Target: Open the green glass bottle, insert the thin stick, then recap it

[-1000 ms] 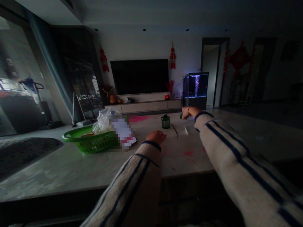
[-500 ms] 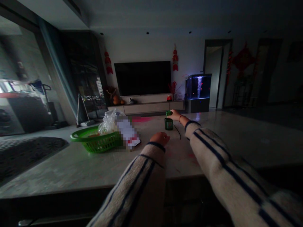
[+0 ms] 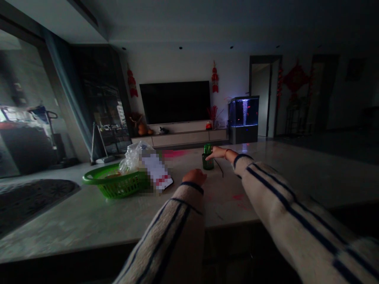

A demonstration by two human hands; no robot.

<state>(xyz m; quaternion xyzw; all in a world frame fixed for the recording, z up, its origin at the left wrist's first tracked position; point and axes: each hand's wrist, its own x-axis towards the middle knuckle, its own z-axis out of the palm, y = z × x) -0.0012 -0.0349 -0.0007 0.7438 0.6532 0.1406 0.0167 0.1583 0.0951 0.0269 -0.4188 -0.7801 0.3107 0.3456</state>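
Observation:
A small dark green glass bottle [image 3: 208, 163] stands upright on the pale stone-patterned table [image 3: 124, 221], with a lighter green cap-like piece [image 3: 207, 149] on its top. My right hand [image 3: 218, 152] reaches in from the right, its fingers closed around the bottle's upper part. A thin dark strip [image 3: 219, 169] lies on the tabletop just right of the bottle. My left hand [image 3: 194, 176] is nearer to me, in front and to the left of the bottle. Its fingers are curled together, and what they may hold is hidden.
On the left stands a green plastic basket [image 3: 118, 187] with a clear plastic bag [image 3: 133, 156] in it. A phone [image 3: 158, 171], partly blurred out, leans against its right side. Pink-red marks [image 3: 238, 196] show on the tabletop. Farther back are a television [image 3: 174, 101] and a lit aquarium [image 3: 244, 112].
My right hand has come down from the green top piece to the bottle's neck and shoulder. The left hand stays near the same spot, and the view has shifted slightly.

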